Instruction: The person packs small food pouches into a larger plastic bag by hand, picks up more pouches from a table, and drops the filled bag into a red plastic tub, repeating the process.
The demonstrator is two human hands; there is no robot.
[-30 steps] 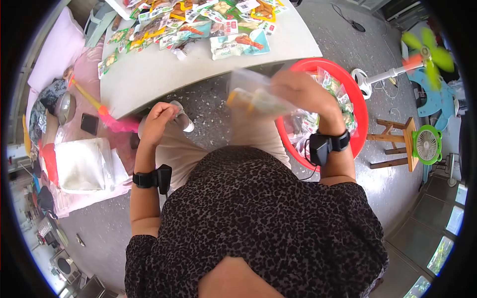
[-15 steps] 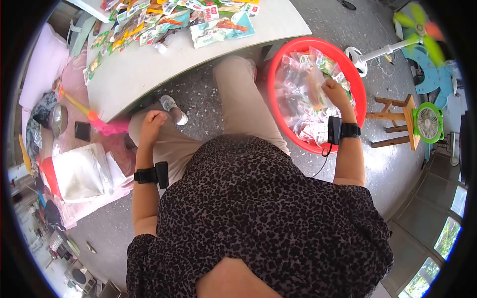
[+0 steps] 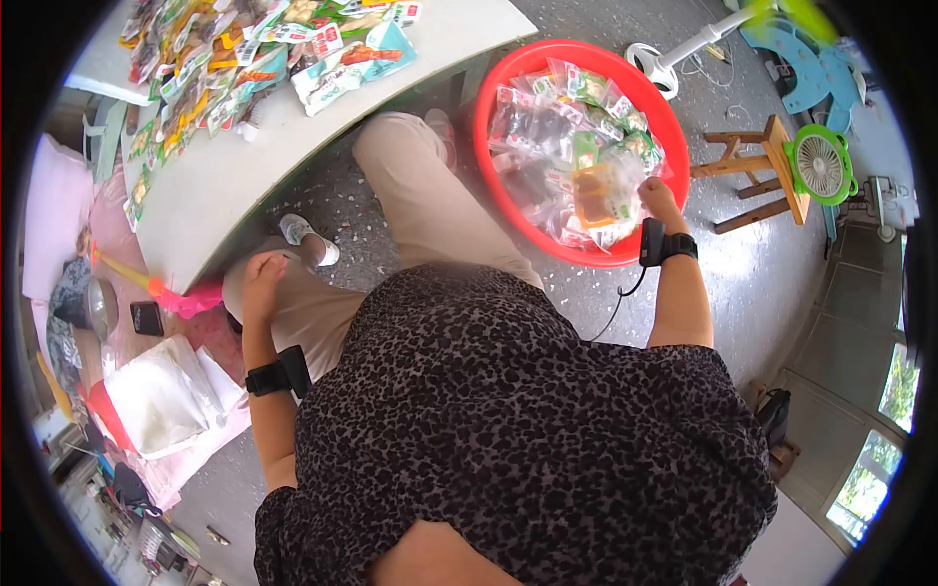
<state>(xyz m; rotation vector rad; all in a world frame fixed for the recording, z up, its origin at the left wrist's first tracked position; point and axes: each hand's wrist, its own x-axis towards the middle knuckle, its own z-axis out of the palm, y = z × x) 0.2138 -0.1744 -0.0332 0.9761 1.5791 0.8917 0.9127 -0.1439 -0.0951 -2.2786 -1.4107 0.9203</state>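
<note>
Head view, looking straight down past a patterned top: the right hand (image 3: pixel 661 198) is out over the red basin (image 3: pixel 493 88) on the floor, fingers closed on a clear packet (image 3: pixel 603 193) with an orange-brown filling. The packet sits at the near right rim, on top of the heap of other sealed bags (image 3: pixel 557 117) — it lies just left of the hand, its long side running roughly away from the person. The left hand (image 3: pixel 262 276) is well apart, resting on the left knee, curled loosely with nothing in it. So the right hand is the near one by far. Up and to the left, the white table (image 3: pixel 234 176) carries a spread of snack packets (image 3: pixel 244 59) along its far edge.
</note>
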